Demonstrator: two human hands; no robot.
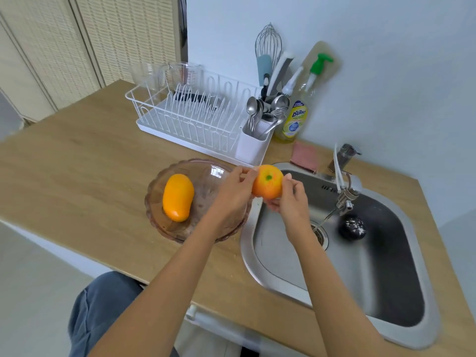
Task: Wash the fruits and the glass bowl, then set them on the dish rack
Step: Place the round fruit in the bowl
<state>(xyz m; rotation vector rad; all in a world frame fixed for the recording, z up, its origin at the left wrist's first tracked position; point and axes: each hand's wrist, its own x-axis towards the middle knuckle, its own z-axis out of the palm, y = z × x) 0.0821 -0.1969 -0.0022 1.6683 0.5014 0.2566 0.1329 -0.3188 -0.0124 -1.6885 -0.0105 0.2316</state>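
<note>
Holding a round orange fruit [267, 182] with a green stem spot between them, both hands meet above the left rim of the steel sink [247, 243]. The left hand [235, 188] pinches the fruit's left side with its fingertips, and the right hand [289, 199] cups it from the right and underneath. Just left of the hands, a tinted glass bowl [164, 228] sits on the wooden counter [77, 181], touching the sink's edge, with a yellow mango [178, 197] lying inside it toward the left. Farther back stands a white dish rack [185, 117], with a clear measuring jug at its far side and a cutlery holder [251, 145] full of spoons at its right end. A bottle of dish soap [293, 119] stands just right of that holder, and a pink cloth [305, 157] lies near the tap [343, 176]. A dark round object [352, 227] rests in the sink basin near the drain.
</note>
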